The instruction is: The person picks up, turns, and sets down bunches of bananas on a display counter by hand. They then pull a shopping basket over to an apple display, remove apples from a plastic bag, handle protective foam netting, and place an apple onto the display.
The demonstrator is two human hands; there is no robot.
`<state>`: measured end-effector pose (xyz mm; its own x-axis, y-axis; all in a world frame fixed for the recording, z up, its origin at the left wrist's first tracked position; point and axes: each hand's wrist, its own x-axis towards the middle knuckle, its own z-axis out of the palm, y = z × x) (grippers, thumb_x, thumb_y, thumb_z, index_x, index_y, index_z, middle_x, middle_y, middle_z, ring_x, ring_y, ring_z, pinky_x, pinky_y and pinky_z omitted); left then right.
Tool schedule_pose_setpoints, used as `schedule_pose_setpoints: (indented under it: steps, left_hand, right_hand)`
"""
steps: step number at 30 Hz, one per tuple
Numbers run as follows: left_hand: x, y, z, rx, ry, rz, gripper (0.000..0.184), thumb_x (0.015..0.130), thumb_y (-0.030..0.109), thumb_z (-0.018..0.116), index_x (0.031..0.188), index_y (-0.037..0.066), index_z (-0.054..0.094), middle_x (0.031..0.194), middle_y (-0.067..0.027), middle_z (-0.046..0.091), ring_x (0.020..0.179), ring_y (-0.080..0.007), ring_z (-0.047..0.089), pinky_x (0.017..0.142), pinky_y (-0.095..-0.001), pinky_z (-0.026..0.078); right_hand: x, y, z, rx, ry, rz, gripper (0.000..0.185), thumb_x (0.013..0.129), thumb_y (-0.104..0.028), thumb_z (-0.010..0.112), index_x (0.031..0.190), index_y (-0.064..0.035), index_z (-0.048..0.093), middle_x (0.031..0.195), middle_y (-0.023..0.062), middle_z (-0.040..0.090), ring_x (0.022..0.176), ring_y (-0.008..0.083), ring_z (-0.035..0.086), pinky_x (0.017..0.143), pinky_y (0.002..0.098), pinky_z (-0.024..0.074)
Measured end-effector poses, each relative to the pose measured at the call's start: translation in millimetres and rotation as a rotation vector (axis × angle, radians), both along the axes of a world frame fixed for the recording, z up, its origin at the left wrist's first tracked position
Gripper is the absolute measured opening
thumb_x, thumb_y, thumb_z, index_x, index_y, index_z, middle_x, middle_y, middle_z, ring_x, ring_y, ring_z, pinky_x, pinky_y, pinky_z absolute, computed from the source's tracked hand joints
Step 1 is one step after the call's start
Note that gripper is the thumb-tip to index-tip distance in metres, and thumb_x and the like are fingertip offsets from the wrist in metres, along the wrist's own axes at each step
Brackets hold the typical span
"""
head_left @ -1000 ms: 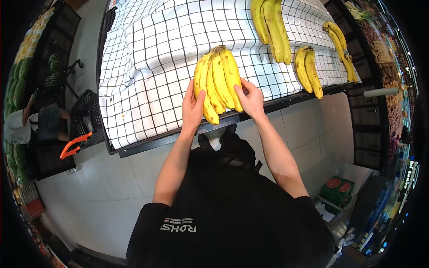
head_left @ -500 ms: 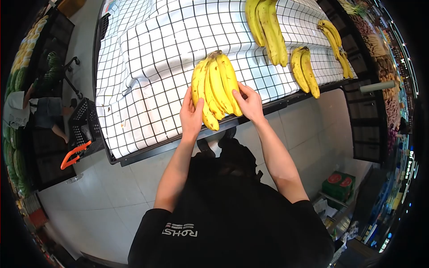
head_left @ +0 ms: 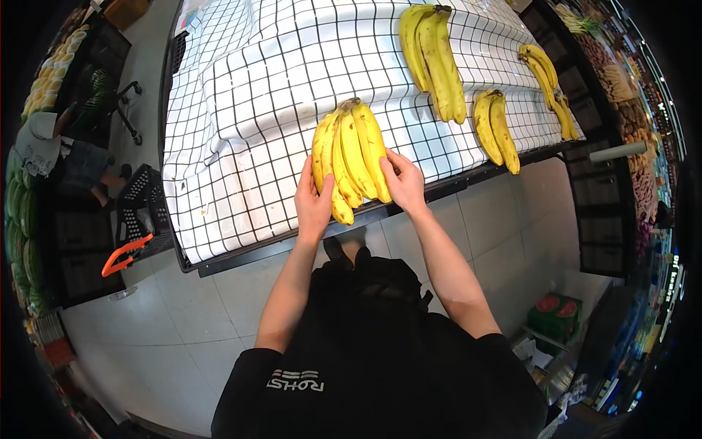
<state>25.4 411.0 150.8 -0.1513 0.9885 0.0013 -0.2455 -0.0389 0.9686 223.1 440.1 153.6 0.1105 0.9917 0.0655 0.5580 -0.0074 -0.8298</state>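
A bunch of yellow bananas point(head_left: 352, 152) with small brown specks sits between my hands at the front edge of the display table, its stem end pointing away from me. My left hand point(head_left: 314, 199) grips the left side, thumb over the lower part of the outer banana. On the opposite side, my right hand point(head_left: 404, 181) holds the outermost banana, its thumb on top. The fingers underneath are partly hidden. Beneath the bunch lies a white cloth with black grid lines point(head_left: 248, 161).
Greener bananas point(head_left: 435, 66) lie further back on the cloth, a smaller bunch point(head_left: 497, 130) to their right. More bananas point(head_left: 542, 73) rest at the far right. A black basket with an orange handle point(head_left: 126, 254) stands left of the table. A person point(head_left: 80, 168) is beyond it.
The whole view has shifted slightly, so the table and bananas appear lower. Both hands keep their hold on the bunch. The person at the left has moved a little.
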Motion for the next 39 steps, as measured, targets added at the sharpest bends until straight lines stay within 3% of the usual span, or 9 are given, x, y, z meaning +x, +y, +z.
schedule_pose_setpoints:
  steps: [9,14,17,21,22,28,34,39]
  left_hand:
    - [2.9,-0.8,-3.5,0.037,0.166,0.059,0.055,0.096,0.009,0.055,0.142,-0.011,0.032,0.134,-0.0208,0.051,0.120,-0.0204,0.054,0.100,-0.0299,0.043]
    - [5.0,-0.5,-7.8,0.043,0.348,0.148,0.049,0.097,0.016,0.055,0.138,-0.009,0.042,0.121,-0.0184,0.061,0.105,-0.0175,0.060,0.091,-0.0283,0.047]
    - [4.9,-3.0,-3.9,0.011,0.355,0.119,0.049,0.099,0.015,0.053,0.140,-0.009,0.039,0.129,-0.0177,0.057,0.114,-0.0186,0.056,0.096,-0.0291,0.044]
    - [9.9,-7.2,0.9,0.004,0.330,0.180,0.045,0.100,0.017,0.052,0.136,-0.007,0.045,0.126,-0.0172,0.059,0.112,-0.0187,0.057,0.095,-0.0290,0.044]
    - [10.7,-6.1,-3.9,0.046,0.396,0.256,0.042,0.098,0.018,0.055,0.132,-0.007,0.050,0.110,-0.0146,0.065,0.093,-0.0135,0.061,0.082,-0.0258,0.048]
    - [10.4,-4.5,-11.4,0.038,0.441,0.303,0.040,0.098,0.019,0.056,0.130,-0.005,0.053,0.097,-0.0114,0.067,0.084,-0.0111,0.060,0.077,-0.0248,0.048]
    - [10.5,-2.5,-10.2,-0.032,0.528,0.351,0.036,0.094,0.017,0.056,0.126,-0.001,0.058,0.083,-0.0081,0.065,0.070,-0.0082,0.053,0.068,-0.0227,0.045]
    - [14.2,-2.4,-6.0,0.005,0.564,0.399,0.035,0.095,0.017,0.056,0.124,-0.002,0.060,0.092,-0.0116,0.067,0.077,-0.0110,0.058,0.073,-0.0252,0.047]
  right_hand:
    - [3.4,-2.0,6.7,0.009,-0.009,0.025,0.033,0.092,-0.031,0.057,0.118,-0.0113,0.065,0.084,0.0085,0.064,0.072,0.0230,0.062,0.068,0.0344,0.0481]
    - [5.8,-1.1,10.9,-0.003,-0.062,0.064,0.031,0.093,-0.031,0.055,0.115,-0.0122,0.065,0.081,0.0089,0.062,0.072,0.0266,0.062,0.068,0.0385,0.0482]
    - [6.4,-1.2,9.4,0.032,-0.072,0.069,0.030,0.094,-0.031,0.053,0.115,-0.0123,0.065,0.083,0.0102,0.063,0.074,0.0295,0.062,0.069,0.0403,0.0485]
    - [5.8,-1.6,7.6,0.083,-0.088,0.076,0.030,0.095,-0.030,0.051,0.115,-0.0124,0.064,0.085,0.0117,0.064,0.077,0.0327,0.062,0.070,0.0425,0.0485]
    - [6.5,-1.5,8.2,0.078,-0.096,0.078,0.030,0.095,-0.030,0.051,0.115,-0.0125,0.064,0.086,0.0121,0.064,0.078,0.0334,0.062,0.070,0.0430,0.0485]
    - [7.1,-1.5,3.4,0.149,-0.063,0.074,0.026,0.096,-0.030,0.051,0.096,-0.0065,0.062,0.080,0.0117,0.062,0.075,0.0351,0.061,0.066,0.0461,0.0457]
    - [9.4,-2.6,3.1,0.122,-0.045,0.091,0.026,0.095,-0.031,0.051,0.100,-0.0075,0.062,0.080,0.0121,0.061,0.075,0.0354,0.060,0.067,0.0463,0.0454]
    - [10.1,-0.9,1.9,0.123,-0.062,0.099,0.028,0.095,-0.032,0.051,0.101,-0.0079,0.063,0.082,0.0121,0.062,0.076,0.0352,0.061,0.068,0.0460,0.0464]
